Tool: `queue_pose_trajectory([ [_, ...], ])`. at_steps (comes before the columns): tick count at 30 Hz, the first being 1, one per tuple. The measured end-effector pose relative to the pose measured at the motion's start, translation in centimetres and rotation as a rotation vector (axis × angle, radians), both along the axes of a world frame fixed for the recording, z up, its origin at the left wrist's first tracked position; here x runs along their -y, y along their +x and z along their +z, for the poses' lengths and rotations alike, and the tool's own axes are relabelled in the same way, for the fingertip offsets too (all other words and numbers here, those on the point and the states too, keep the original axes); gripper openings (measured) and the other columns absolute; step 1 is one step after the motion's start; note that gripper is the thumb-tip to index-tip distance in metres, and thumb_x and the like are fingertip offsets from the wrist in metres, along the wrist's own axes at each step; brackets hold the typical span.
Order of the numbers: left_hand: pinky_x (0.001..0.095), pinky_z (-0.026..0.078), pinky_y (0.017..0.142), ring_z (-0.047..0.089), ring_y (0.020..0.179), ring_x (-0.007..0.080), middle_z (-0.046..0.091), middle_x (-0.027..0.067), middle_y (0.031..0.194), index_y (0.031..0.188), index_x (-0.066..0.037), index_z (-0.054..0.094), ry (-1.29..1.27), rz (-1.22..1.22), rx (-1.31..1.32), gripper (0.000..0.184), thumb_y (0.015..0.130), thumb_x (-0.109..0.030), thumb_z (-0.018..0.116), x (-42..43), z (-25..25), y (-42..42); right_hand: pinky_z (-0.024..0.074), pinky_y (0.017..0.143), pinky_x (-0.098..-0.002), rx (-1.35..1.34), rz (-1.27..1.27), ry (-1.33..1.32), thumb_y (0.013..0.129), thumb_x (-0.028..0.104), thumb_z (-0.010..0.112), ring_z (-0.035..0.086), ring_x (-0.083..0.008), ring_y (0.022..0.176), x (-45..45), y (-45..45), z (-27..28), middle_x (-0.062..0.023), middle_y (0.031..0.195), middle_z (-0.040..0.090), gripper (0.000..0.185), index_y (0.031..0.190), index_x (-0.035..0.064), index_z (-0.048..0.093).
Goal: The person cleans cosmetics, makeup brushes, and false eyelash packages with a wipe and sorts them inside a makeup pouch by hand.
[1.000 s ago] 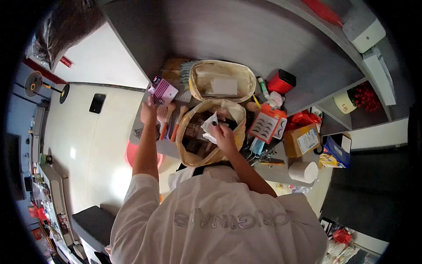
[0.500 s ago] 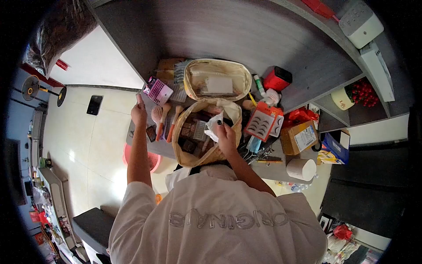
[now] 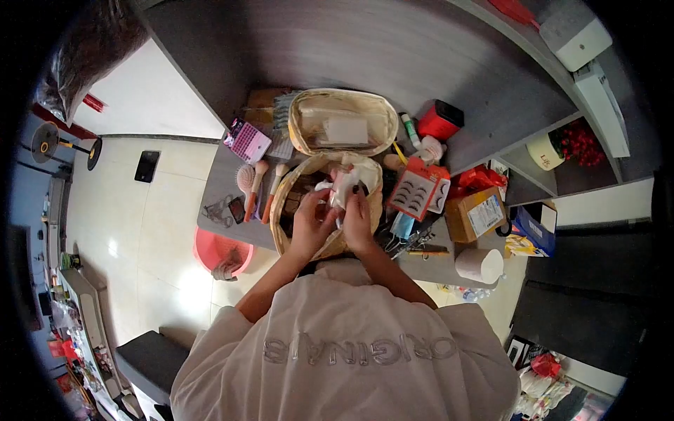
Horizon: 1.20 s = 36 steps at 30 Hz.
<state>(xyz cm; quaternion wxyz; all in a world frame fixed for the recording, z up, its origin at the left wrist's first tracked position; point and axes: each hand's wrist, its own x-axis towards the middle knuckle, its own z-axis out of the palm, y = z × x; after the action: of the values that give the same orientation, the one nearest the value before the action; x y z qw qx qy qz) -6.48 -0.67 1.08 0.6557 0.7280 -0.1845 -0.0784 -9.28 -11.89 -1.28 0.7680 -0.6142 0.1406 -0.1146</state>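
Observation:
Over the open cream cosmetic bag (image 3: 279, 242), my two hands meet around a crumpled white tissue (image 3: 345, 184). My right hand (image 3: 357, 221) grips the tissue from the right, fingers bent. From the left, my left hand (image 3: 312, 221) has its fingers closed at the tissue's edge. Something small and pinkish shows by the tissue, partly covered, and I cannot make out its kind. Dark makeup cases fill the bag, mostly hidden by my hands. Left of it lie makeup brushes (image 3: 255, 191) and a pink hairbrush (image 3: 245, 180).
Behind stands the bag's open lid (image 3: 382, 144) with a white packet (image 3: 345, 131). To the right are false eyelash packs (image 3: 414, 193), a cardboard box (image 3: 479, 217) and a white paper roll (image 3: 479, 265). Below the desk's left edge is a pink basin (image 3: 210, 252).
My left hand has come from the desk's left side, where it held a small pinkish thing, to the tissue above the bag. My right hand stays there with the tissue.

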Motion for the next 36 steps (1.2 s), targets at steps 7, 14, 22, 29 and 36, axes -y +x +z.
queue_pose_trajectory([
  [7,0.0247,0.043,0.056,0.053,0.065,0.0165,0.052,0.0107,0.083,0.099,0.002,0.053,0.045,-0.042,0.186,0.034,0.067,-0.002,0.064,0.7,0.9,-0.1,0.0366,0.088,-0.0298,0.208,0.041,0.133,0.089,0.014,0.030,0.048,-0.0199,0.101,-0.3,-0.3,1.1,-0.0125,0.111,0.049,0.033,0.119,0.0014,0.032],
  [14,0.0237,0.043,0.061,0.054,0.071,0.0128,0.052,0.0075,0.084,0.098,0.004,0.053,0.151,-0.154,0.066,0.026,0.077,-0.008,0.059,1.2,2.0,0.0,0.0397,0.084,-0.0319,0.183,-0.075,0.159,0.086,0.009,0.032,0.053,-0.0234,0.093,1.4,0.0,2.9,-0.0142,0.102,0.053,0.038,0.123,0.0010,0.027],
  [22,0.0231,0.042,0.058,0.053,0.068,0.0104,0.054,0.0065,0.079,0.106,0.004,0.049,-0.226,-0.167,-0.325,0.026,0.083,-0.008,0.050,2.6,1.7,-1.1,0.0417,0.080,-0.0276,0.139,-0.136,0.038,0.088,0.015,0.031,0.051,-0.0193,0.095,1.3,0.0,0.5,-0.0132,0.111,0.048,0.044,0.129,0.0044,0.019],
  [29,0.0279,0.042,0.056,0.054,0.062,0.0185,0.053,0.0132,0.074,0.107,0.004,0.050,0.142,-0.157,0.062,0.029,0.080,-0.007,0.052,0.9,2.0,-0.3,0.0320,0.089,-0.0294,0.078,0.089,0.162,0.089,0.021,0.035,0.040,-0.0207,0.108,0.7,-0.9,1.2,-0.0114,0.126,0.034,0.047,0.129,0.0025,0.020],
  [36,0.0274,0.043,0.057,0.054,0.063,0.0190,0.053,0.0142,0.074,0.111,0.002,0.049,0.141,-0.217,0.044,0.035,0.078,-0.009,0.055,1.0,2.2,-1.6,0.0358,0.084,-0.0270,0.039,-0.249,0.163,0.087,0.021,0.041,0.047,-0.0177,0.097,1.6,-0.2,2.0,-0.0086,0.107,0.049,0.041,0.122,0.0015,0.032],
])
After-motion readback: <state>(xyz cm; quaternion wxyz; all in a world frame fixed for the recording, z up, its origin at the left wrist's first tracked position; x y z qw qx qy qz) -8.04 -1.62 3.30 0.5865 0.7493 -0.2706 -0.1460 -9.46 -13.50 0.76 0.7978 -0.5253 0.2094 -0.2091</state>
